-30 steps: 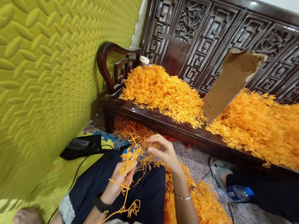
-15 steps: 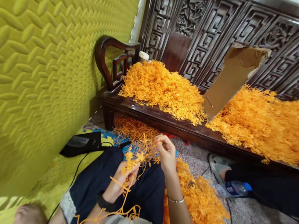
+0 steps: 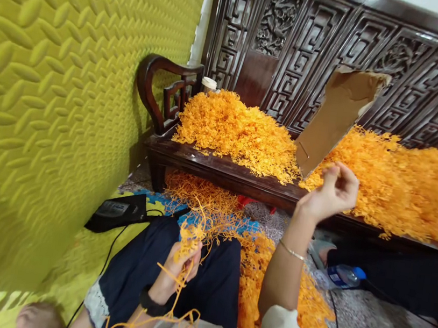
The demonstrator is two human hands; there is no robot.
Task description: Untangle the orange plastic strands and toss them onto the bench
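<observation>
My left hand [image 3: 177, 268] is closed around a tangled bunch of orange plastic sprigs [image 3: 191, 234] over my lap, with long orange strands [image 3: 148, 319] trailing down from it. My right hand [image 3: 331, 192] is raised toward the wooden bench [image 3: 226, 168], fingers loosely curled, and I cannot make out anything in them. It hovers in front of the right-hand orange heap [image 3: 403, 184]. A second orange heap [image 3: 236, 128] lies on the bench's left end.
A torn cardboard sheet [image 3: 333, 117] leans against the carved bench back. More orange sprigs [image 3: 297, 305] cover the floor by my legs. A black device with cable [image 3: 118, 210] lies by the padded yellow wall [image 3: 51, 81]. Another person's sandalled foot [image 3: 319, 248] and a water bottle [image 3: 344, 275] are at right.
My right hand left the bunch in my lap and swung up and to the right, toward the bench. My left hand kept its hold and barely moved.
</observation>
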